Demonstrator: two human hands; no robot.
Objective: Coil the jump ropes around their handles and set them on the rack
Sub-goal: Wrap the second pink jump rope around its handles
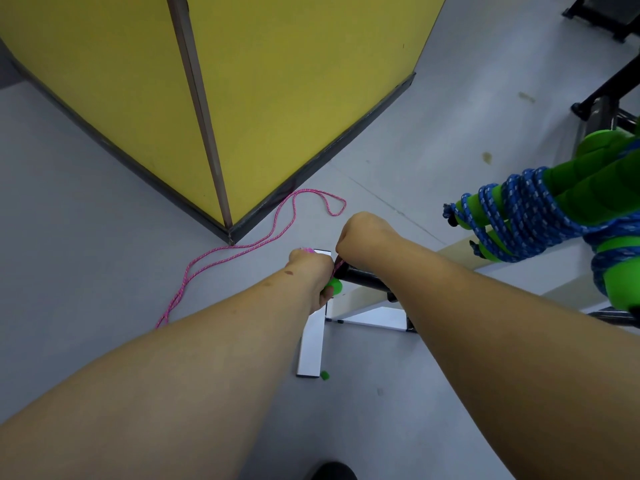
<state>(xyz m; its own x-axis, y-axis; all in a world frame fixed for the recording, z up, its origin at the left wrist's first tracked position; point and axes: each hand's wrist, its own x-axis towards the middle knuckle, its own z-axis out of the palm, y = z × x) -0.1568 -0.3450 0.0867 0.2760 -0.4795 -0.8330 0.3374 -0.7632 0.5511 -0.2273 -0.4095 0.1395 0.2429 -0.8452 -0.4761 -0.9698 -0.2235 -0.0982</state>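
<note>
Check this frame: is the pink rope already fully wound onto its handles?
No, most of the pink rope lies loose on the grey floor.

- One head-worn view looks steeply down and forward, close above the rack, the yellow pillar standing beyond it.

Soft, even indoor light with a cool bluish cast falls on the grey floor, leaving only faint shadows beneath the forearms. There is no hard glare; a white bar just below the gripping hands reflects brightly. Wide-angle distortion bends straight edges far from the grip, and the corners darken. Focus is slightly soft throughout.
</note>
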